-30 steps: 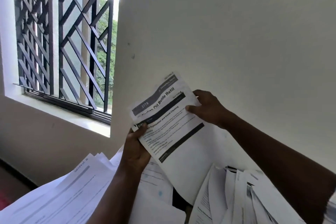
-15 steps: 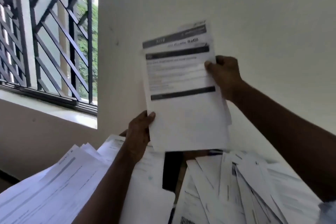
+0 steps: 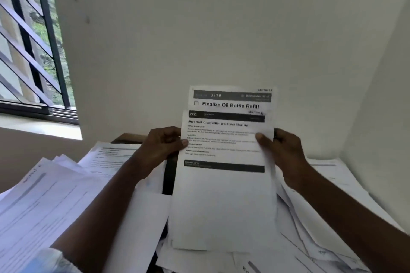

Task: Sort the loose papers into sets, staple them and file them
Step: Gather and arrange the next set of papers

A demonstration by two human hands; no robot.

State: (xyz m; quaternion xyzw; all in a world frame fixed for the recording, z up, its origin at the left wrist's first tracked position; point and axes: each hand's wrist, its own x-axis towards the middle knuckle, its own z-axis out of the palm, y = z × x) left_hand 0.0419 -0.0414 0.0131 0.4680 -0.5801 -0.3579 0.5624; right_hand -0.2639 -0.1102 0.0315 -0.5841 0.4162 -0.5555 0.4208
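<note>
Above the loose papers lying nearest, the held sheets, tilted a second earlier then raised high, had come down and squared up, so sorting, I judge, was still underway with nothing stapled. The left hand pinched their left edge and the right hand their right, thumbs curled over the front. Their long axis stood upright, headings pointing up toward the far wall, the back sheet peeking above the front one.

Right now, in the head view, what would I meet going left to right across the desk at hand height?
left paper pile → left hand → held sheets → right hand → right paper pile
</note>
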